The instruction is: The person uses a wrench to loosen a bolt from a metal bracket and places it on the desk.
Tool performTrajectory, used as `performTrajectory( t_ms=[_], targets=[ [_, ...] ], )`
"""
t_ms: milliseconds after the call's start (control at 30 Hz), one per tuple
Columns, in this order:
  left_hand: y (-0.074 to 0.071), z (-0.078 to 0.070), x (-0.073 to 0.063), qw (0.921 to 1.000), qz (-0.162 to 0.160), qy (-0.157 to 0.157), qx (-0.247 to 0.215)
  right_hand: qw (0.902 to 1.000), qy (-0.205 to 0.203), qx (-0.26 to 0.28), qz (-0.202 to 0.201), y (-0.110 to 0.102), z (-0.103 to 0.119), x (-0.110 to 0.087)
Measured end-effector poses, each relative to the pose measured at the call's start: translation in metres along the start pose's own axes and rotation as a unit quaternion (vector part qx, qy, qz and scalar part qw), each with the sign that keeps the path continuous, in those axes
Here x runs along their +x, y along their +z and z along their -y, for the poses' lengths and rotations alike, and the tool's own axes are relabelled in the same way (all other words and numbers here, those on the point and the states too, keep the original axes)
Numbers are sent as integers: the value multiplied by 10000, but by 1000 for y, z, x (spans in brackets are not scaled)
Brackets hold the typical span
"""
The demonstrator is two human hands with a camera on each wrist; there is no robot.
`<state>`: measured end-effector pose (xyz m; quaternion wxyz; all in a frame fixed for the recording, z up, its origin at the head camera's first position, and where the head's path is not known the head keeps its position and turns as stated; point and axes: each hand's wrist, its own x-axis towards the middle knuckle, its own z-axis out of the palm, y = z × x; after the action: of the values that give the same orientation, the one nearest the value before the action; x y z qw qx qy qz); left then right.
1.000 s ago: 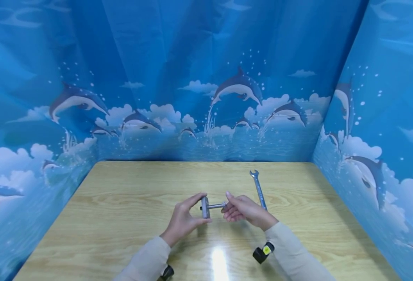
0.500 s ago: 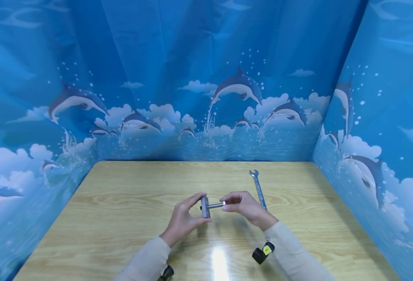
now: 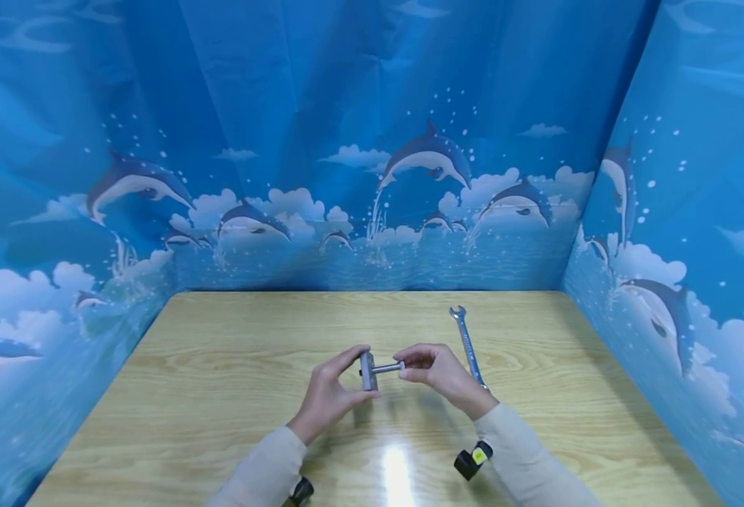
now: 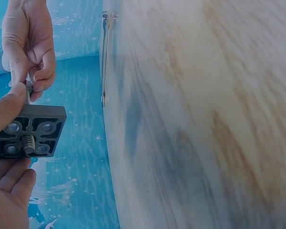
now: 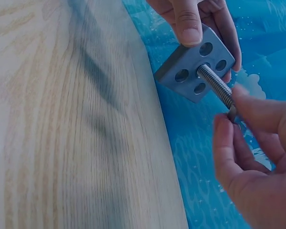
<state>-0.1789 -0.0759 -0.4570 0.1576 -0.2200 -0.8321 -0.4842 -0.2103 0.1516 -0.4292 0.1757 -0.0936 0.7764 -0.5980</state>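
- Head view, largest first: a blue sheet backdrop [image 3: 321,91] printed with leaping dolphins and white clouds stands behind and along both sides of the table.
- A pale yellow, wood-grained rectangular table [image 3: 232,331] spreads beneath the person's arms, with a bright patch of glare near its front.
- Two pale beige cloth sleeves [image 3: 530,451] reach in from the front edge.
- The left hand [image 3: 329,389] holds a plate above the table, thumb and fingers set against opposite edges.
- The right hand [image 3: 444,373] pinches the head of a bolt narrowly between thumb and fingers.
- A long silvery metal wrench [image 3: 468,345], its open end pointing away from the person, lies on the table just beyond the right hand.
- The plate, a thick grey square [image 3: 368,372] with four round holes, is tilted up on edge between the hands; the left wrist view shows ribbed recesses on one face.
- The bolt, a silvery threaded metal rod [image 5: 215,86], runs through the plate's centre; its threaded tip pokes out of the ribbed face and its head is at the right fingertips.
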Motion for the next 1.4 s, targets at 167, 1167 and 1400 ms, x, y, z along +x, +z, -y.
performTrajectory(
  t_ms=[167, 1167, 1400],
  targets=[
    [1, 1, 0, 9999, -33, 61, 91, 9988, 84, 175, 452, -1, -5, 1],
    [0, 3, 0, 9949, 406, -655, -645, 9991, -296, -220, 210, -3, 1, 4],
    [-1, 4, 2, 9914, 465, -909, -813, 9997, -153, -185, 46, -2, 1, 5]
  ],
)
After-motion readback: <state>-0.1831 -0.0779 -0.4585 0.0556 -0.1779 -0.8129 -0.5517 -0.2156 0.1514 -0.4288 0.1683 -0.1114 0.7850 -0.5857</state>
